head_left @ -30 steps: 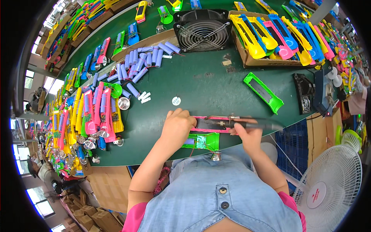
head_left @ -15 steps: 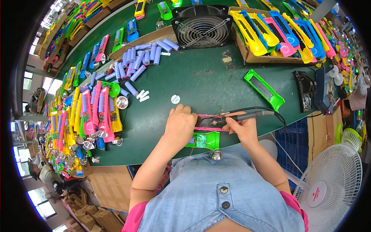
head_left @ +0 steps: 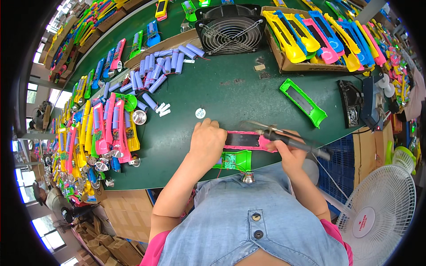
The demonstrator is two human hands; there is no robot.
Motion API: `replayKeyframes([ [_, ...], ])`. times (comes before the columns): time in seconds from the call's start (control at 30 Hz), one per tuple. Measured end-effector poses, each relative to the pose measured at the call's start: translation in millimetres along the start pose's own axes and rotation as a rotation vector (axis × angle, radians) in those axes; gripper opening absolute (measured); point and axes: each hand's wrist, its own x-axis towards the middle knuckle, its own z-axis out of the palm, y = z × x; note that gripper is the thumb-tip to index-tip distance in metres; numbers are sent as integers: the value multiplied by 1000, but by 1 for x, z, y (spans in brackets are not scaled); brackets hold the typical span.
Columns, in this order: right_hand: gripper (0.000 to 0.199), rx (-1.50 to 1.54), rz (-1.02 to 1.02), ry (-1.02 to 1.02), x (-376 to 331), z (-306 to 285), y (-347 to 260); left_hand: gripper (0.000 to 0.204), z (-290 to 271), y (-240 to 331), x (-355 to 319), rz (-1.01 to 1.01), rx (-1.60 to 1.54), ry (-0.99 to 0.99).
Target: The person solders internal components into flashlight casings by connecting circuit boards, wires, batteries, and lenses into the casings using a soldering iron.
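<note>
1. Fingers of the left hand [head_left: 207, 144] lie curled over the left end of a pink plastic shell [head_left: 247, 141], pressing it flat against the counter [head_left: 230, 93] — that looks like a steadying hold, so the piece cannot slide.
2. Fingers of the right hand [head_left: 290, 150] are clenched around a dark soldering iron [head_left: 288, 138], held like a pen with its tip slanting down toward the shell's right part; its cable trails off to the right.
3. Just below the shell, at the counter's near edge, sits a green shell half [head_left: 234, 160] with a small circuit board and thin wires showing inside — kept close, apparently for ready reach.
4. Beyond the hands a small white disc [head_left: 200, 113] lies alone, and an open green casing [head_left: 303, 102] rests at an angle to the right.
5. Farther left, loose lilac cylindrical cells [head_left: 156, 71] are scattered, beside rows of pink and yellow assembled units [head_left: 111, 128].
6. At the far edge a black square fan [head_left: 228, 29] faces the work spot, perhaps to draw fumes off, and a cardboard box of coloured casings [head_left: 319, 37] stands next to it.
</note>
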Motion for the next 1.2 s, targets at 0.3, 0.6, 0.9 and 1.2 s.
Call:
replayKeyframes([
  [0.3,47,-873,-608,-64,-5,-26,-8,4,-2,4,0,-2,67,48],
  [0.6,56,-802,-449,-149,-5,-31,2,3,-5,6,-3,-30,92,55],
  [0.9,56,-766,-462,-142,0,-32,3,16,-11,30,-29,195,-321,220],
  [1.2,57,-697,-598,-221,13,-14,17,15,15,42,-23,20,-259,458],
])
